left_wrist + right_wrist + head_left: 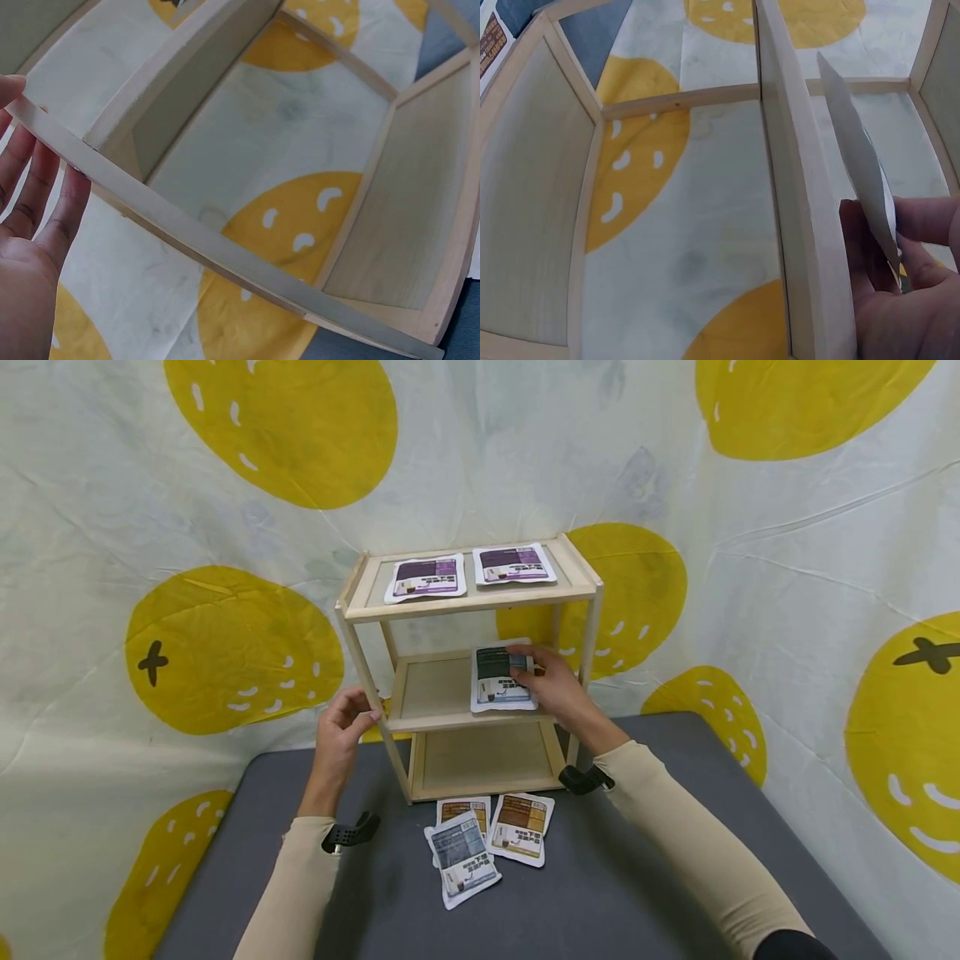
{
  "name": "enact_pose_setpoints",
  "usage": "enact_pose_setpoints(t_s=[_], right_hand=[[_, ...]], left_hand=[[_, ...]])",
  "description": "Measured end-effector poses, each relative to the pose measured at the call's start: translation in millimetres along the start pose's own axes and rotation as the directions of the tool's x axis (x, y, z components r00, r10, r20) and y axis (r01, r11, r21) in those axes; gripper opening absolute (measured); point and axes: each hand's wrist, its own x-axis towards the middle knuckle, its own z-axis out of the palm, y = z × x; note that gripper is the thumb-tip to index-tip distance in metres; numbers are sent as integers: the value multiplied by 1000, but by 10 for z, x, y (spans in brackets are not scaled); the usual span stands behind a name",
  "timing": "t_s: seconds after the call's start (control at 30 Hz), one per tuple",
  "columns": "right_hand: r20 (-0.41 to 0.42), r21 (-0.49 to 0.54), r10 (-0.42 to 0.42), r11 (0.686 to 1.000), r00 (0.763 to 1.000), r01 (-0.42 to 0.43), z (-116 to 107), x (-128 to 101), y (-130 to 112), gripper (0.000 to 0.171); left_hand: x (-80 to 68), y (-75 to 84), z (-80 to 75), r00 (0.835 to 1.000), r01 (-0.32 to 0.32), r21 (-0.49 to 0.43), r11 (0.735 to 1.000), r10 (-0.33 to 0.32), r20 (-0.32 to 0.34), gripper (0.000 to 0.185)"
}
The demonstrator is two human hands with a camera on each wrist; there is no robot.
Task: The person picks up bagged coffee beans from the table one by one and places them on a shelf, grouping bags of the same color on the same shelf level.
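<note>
My right hand [558, 687] pinches a white packet with a dark green label [495, 677] over the right part of the middle shelf. Seen from the right wrist, the packet [859, 150] appears edge-on, its thumb side and finger side both gripped, close over the shelf board [799, 165]. The left front post of the small wooden rack [363, 672] is held by my left hand [345, 727]. In the left wrist view, thumb and fingers of that hand [34, 202] lie on either side of the post [195, 232].
Two purple-labelled packets [427, 578] lie side by side on the top shelf. On the grey table [615, 877], before the rack, lie two packets with brown-orange labels [521, 827] and a grey-labelled one [462, 858] overlapping one of them. A patterned cloth [465, 460] hangs behind.
</note>
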Motion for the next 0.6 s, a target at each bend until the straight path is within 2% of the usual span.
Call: enact_pose_setpoints(t_s=[0.23, 0.6], right_hand=[[9, 4, 23, 1000, 1000, -23, -28, 13, 0, 47], [-60, -59, -4, 998, 998, 0, -4, 12, -14, 42]], left_hand=[[5, 13, 7, 1000, -9, -13, 1000, 9, 1, 32], [2, 9, 2, 1000, -11, -26, 1000, 11, 8, 32]])
